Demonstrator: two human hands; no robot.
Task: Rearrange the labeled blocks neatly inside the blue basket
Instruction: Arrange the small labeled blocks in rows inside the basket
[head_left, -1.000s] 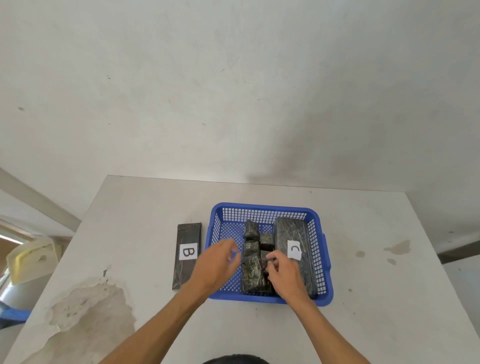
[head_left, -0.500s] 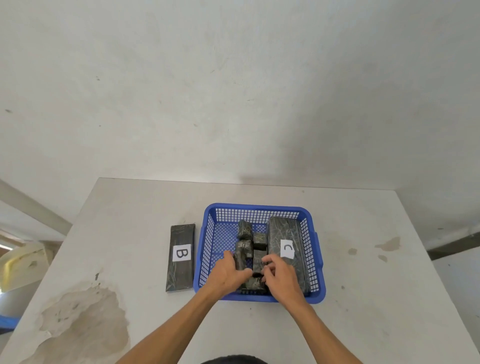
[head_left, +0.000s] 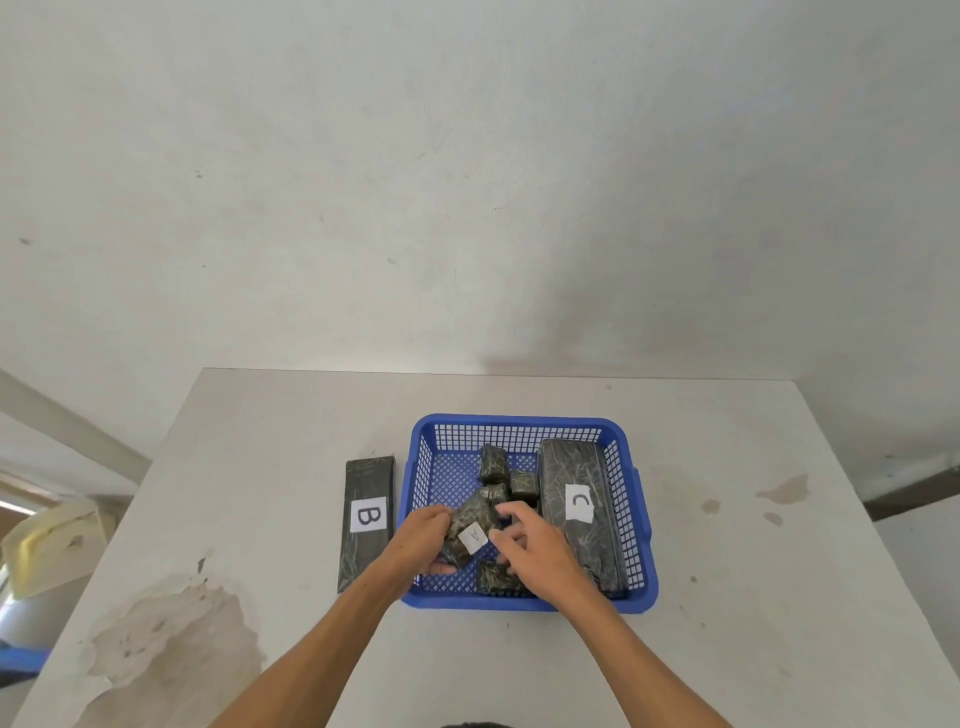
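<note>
A blue mesh basket (head_left: 524, 427) sits on the table. Along its right side lies a long dark block labelled C (head_left: 579, 501). My left hand (head_left: 415, 540) grips a dark block labelled A (head_left: 470, 532), tilted and lifted in the basket's front middle. My right hand (head_left: 535, 545) touches the same block from the right with its fingers spread. Small dark blocks (head_left: 493, 462) lie further back in the basket, and another small dark block (head_left: 492, 576) rests under my right hand. A long block labelled B (head_left: 368, 514) lies flat on the table left of the basket.
The grey table (head_left: 753, 623) has worn paint patches at the front left (head_left: 166, 634) and stains at the right (head_left: 784, 491). A pale plastic container (head_left: 47, 540) stands off the table's left edge. A white wall rises behind.
My left hand reached into the basket and took hold of block A, which has turned up so its label shows. My right hand stayed beside it.
</note>
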